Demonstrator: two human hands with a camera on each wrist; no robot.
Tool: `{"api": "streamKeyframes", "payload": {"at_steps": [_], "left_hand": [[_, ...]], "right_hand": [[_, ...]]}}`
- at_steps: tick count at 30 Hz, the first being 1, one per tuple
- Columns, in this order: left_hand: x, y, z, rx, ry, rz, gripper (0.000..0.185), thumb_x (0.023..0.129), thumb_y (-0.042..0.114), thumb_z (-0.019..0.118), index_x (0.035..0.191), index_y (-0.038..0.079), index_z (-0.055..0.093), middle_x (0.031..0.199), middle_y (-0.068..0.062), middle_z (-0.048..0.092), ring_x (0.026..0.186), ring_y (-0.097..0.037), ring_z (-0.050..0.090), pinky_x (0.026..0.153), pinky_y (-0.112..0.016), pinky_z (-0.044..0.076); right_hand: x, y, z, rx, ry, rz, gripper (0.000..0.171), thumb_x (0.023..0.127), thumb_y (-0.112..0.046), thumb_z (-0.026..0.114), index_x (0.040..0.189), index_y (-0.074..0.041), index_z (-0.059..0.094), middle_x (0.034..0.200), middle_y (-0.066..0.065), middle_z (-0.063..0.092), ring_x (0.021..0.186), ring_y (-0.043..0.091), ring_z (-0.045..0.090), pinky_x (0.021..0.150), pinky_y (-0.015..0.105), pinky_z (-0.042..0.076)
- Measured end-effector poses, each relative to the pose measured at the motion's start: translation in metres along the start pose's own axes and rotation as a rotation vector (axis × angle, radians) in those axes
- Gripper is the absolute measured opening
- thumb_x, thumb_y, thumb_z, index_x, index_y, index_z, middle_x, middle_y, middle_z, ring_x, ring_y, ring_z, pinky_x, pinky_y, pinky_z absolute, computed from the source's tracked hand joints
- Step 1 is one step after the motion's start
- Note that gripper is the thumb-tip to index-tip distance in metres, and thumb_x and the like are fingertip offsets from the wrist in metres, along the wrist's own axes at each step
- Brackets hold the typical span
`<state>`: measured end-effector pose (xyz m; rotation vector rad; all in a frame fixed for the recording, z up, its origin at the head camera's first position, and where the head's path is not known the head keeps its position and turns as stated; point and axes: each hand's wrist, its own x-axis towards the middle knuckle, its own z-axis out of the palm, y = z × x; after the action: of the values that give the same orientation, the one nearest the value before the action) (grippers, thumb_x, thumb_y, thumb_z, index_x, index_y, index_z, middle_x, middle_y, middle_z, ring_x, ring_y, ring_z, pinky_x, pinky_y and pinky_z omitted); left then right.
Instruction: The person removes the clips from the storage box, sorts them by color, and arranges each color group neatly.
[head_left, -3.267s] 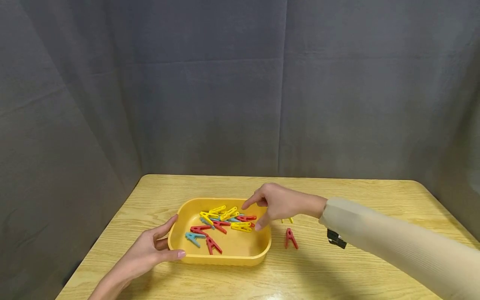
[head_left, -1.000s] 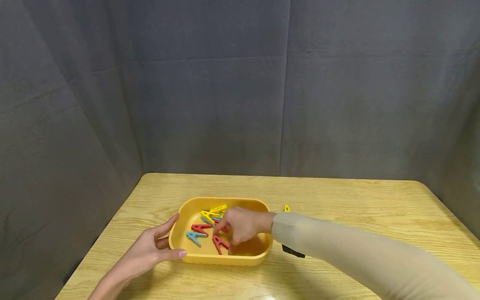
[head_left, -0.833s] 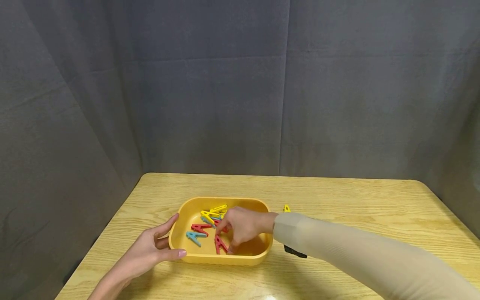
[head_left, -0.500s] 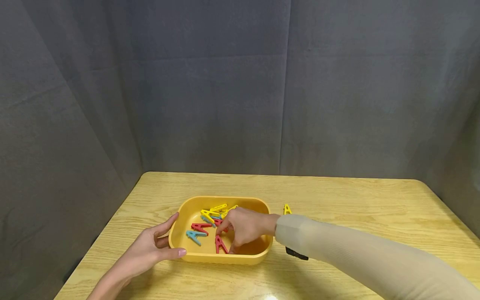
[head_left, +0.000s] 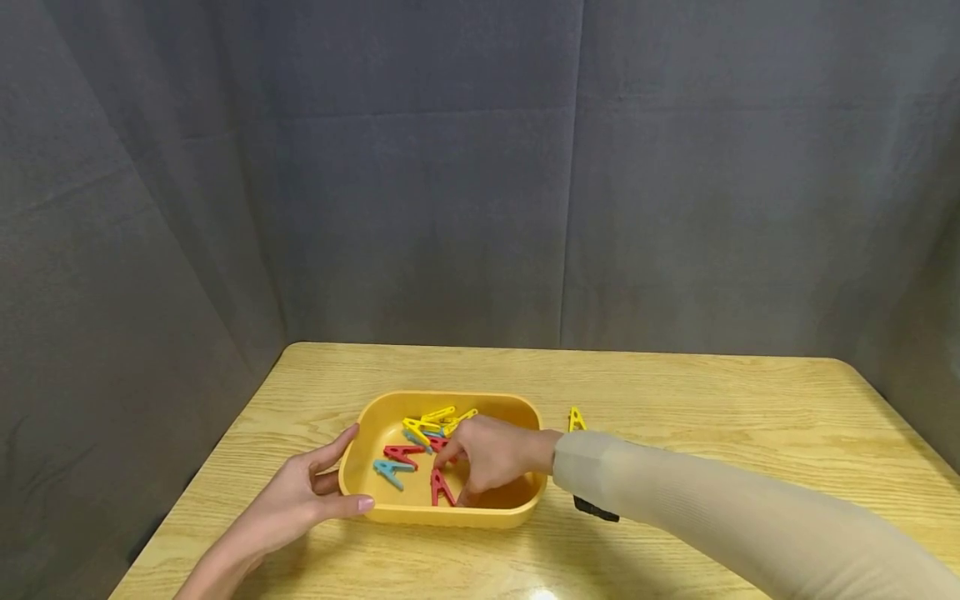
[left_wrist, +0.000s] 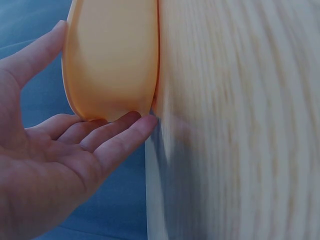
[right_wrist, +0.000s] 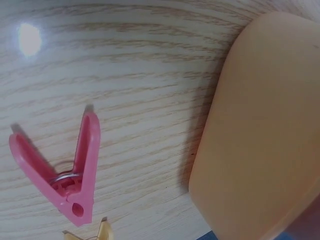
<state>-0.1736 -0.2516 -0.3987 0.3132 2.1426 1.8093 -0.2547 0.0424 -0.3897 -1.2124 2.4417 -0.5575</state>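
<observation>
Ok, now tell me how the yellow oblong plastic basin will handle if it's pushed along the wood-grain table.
The yellow oblong plastic basin looks stiff: no bend shows where the left hand grips it. It's unlikely to tip, being low and broad on the wood-grain table. The red, yellow and blue plastic clips inside may slide about, since most lie loose.

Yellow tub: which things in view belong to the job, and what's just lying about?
Likely in the job: yellow tub, held by the left hand; clips inside it; right hand, at a red clip.
Perhaps just lying about: loose red clip, loose yellow clip, both on the table outside the tub.
</observation>
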Motion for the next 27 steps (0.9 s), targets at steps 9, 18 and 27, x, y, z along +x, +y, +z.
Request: {"api": "streamKeyframes", "payload": {"at_steps": [9,18,27], "left_hand": [[-0.0013,0.0008,0.0009,0.008,0.008,-0.002,0.103,0.089,0.007,0.086,0.167,0.002,0.019,0.167,-0.028,0.028,0.138,-0.042,0.053,0.094,-0.036,0.059],[-0.0008,0.0003,0.0001,0.008,0.006,-0.010,0.103,0.089,0.008,0.086,0.168,0.003,0.020,0.167,-0.027,0.028,0.138,-0.041,0.052,0.095,-0.036,0.058],[-0.0008,-0.0008,0.0000,-0.015,-0.005,0.010,0.102,0.090,0.006,0.085,0.168,0.003,0.020,0.166,-0.028,0.029,0.137,-0.042,0.053,0.094,-0.036,0.059]], "right_hand": [[0.0000,0.0008,0.0006,-0.010,0.007,-0.010,0.049,0.078,-0.018,0.096,0.124,-0.011,0.080,0.090,-0.012,0.068,0.070,0.005,0.044,0.065,0.020,0.037],[0.0000,-0.0020,-0.0006,-0.018,0.001,-0.003,0.050,0.079,-0.018,0.095,0.126,-0.014,0.079,0.090,-0.011,0.065,0.072,0.006,0.044,0.066,0.020,0.037],[-0.0011,-0.0018,-0.0026,0.049,0.031,-0.008,0.050,0.077,-0.022,0.097,0.124,-0.012,0.080,0.118,-0.008,0.075,0.104,0.006,0.065,0.089,0.021,0.052]]}}
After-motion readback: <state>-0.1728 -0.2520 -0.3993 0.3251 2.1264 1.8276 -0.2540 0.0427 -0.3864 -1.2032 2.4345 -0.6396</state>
